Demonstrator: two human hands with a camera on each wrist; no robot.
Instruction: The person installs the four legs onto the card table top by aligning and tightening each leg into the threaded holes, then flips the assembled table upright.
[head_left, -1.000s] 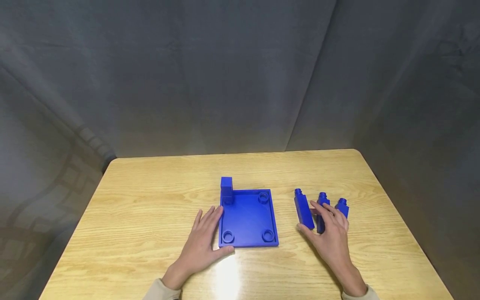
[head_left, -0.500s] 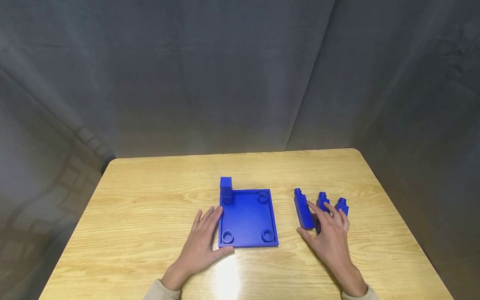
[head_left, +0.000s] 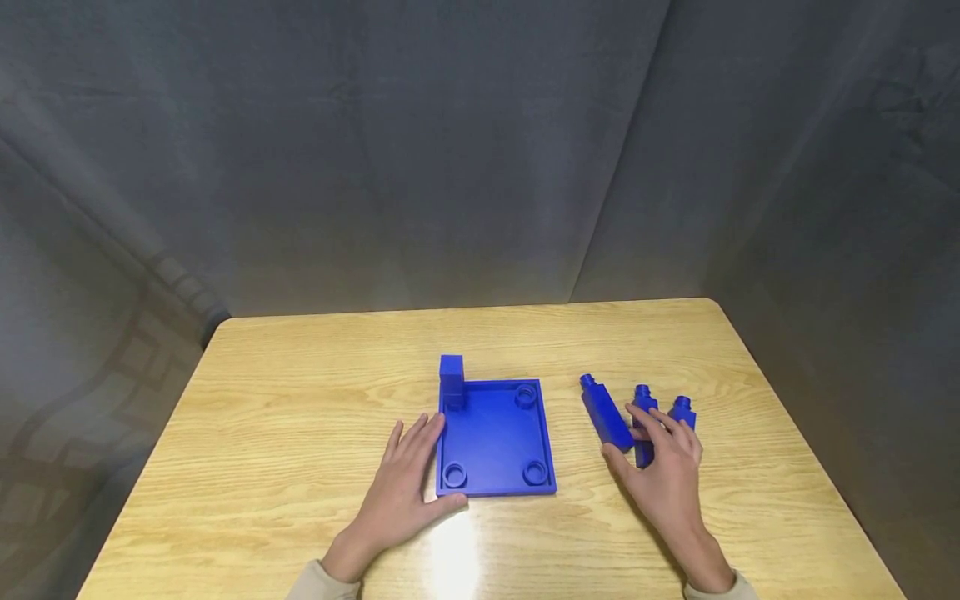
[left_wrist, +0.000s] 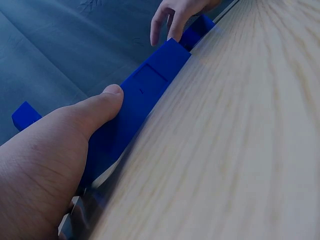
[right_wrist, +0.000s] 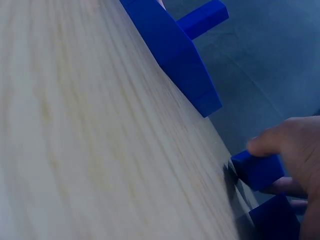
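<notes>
A square blue tabletop-like tray (head_left: 495, 442) has raised edges and round sockets at its corners. One blue leg (head_left: 452, 379) stands upright in its far left corner. My left hand (head_left: 400, 496) rests against the tray's near left corner, straight fingers along the left side, thumb on the front wall. To the right, my right hand (head_left: 666, 487) pinches the near end of a square blue leg (head_left: 606, 412) with a threaded tip; in the right wrist view, the thumb is on top of this leg (right_wrist: 260, 170) and a finger below. Its threaded tip points away from me.
Two more blue legs lie beside and under the right hand, a middle leg (head_left: 645, 454) and a far right leg (head_left: 683, 412), both partly hidden by fingers. The wooden table (head_left: 300, 375) ends at a grey curtain (head_left: 412, 167) behind it.
The right hand has closed its thumb and finger on the leftmost leg, which has turned, its threaded tip swinging left and its near end right. The left hand and tray have stayed put.
</notes>
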